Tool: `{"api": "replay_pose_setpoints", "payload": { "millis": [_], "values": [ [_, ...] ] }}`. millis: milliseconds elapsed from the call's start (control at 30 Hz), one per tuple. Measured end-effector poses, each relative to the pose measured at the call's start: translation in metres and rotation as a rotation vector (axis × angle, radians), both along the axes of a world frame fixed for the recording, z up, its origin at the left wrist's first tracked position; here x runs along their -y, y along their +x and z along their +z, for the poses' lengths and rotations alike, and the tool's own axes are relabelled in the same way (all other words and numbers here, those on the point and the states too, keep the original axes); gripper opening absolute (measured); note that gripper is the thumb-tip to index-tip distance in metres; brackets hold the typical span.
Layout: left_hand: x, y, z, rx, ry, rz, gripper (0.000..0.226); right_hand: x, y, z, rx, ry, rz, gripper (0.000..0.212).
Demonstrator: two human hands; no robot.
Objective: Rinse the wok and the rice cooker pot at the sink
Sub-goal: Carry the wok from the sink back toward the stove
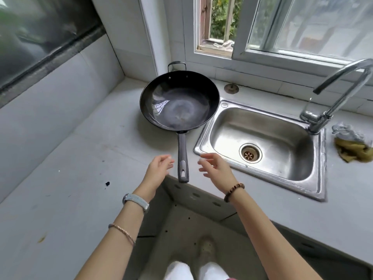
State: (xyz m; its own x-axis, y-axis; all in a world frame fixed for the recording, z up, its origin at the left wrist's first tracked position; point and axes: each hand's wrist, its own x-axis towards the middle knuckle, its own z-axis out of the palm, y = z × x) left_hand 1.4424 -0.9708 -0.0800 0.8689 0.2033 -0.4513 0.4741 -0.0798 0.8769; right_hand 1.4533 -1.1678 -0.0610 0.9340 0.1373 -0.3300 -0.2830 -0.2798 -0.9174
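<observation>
On the counter left of the sink (260, 142), the wok (179, 100) sits, its handle (182, 158) overhanging the edge between my empty, spread left hand (159, 170) and right hand (216, 168). A careless knock there could tip it floorward. No rice cooker pot is visible.

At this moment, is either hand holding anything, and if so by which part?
Nothing is held. The left hand and right hand are open, either side of the wok handle, not touching it.
</observation>
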Motion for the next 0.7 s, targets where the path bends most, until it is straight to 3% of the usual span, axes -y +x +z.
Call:
{"api": "replay_pose_setpoints", "payload": {
  "millis": [200, 333, 400, 500, 700],
  "values": [
    [0.001, 0.047, -0.024, -0.175, -0.225, 0.050, 0.033, -0.033, 0.040, -0.026, -0.300, 0.040, 0.025, 0.035],
    [0.001, 0.070, -0.033, -0.238, -0.336, -0.051, 0.033, -0.051, 0.052, -0.036, -0.483, 0.130, 0.016, 0.036],
    [0.004, 0.080, -0.036, -0.257, -0.361, -0.109, 0.031, -0.062, 0.055, -0.042, -0.517, 0.186, 0.014, 0.036],
    [0.008, 0.092, -0.033, -0.315, -0.337, -0.200, 0.025, -0.080, 0.058, -0.045, -0.497, 0.257, -0.026, 0.017],
    [-0.001, 0.113, -0.039, -0.350, -0.281, -0.296, 0.036, -0.098, 0.067, -0.043, -0.464, 0.156, -0.107, 0.005]
  ]
}}
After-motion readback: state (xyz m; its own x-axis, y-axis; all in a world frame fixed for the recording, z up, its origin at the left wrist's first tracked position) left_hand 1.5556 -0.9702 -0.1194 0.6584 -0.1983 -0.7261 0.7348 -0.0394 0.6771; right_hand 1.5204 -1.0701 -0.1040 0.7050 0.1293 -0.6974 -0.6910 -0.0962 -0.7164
